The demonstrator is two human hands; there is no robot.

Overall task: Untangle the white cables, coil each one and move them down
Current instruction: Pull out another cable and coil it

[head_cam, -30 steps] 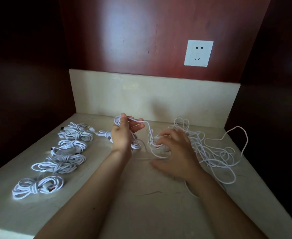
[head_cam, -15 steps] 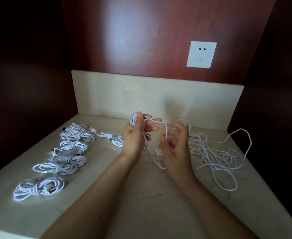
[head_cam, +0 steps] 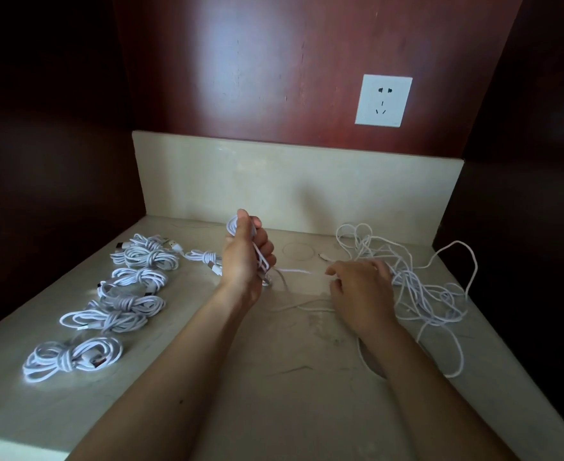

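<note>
Your pale stone counter (head_cam: 290, 394) carries a row of coiled white bundles (head_cam: 130, 304) well left of your left fingers (head_cam: 266, 249), with one smaller coil (head_cam: 204, 257) just beside them. A tangled heap of white cable (head_cam: 420, 291) spreads from your right fingers (head_cam: 337, 271) outward to the right, and one slack strand (head_cam: 307, 307) lies just on the near side of them.

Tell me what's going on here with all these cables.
A person is sorting white cables on a pale counter. The left hand grips a partly wound coil, held upright above the surface. A loose strand runs from it toward the right hand, which is low beside the tangle on the right. Whether those fingers pinch the strand is unclear. Several finished coils lie in a row on the left.
</note>
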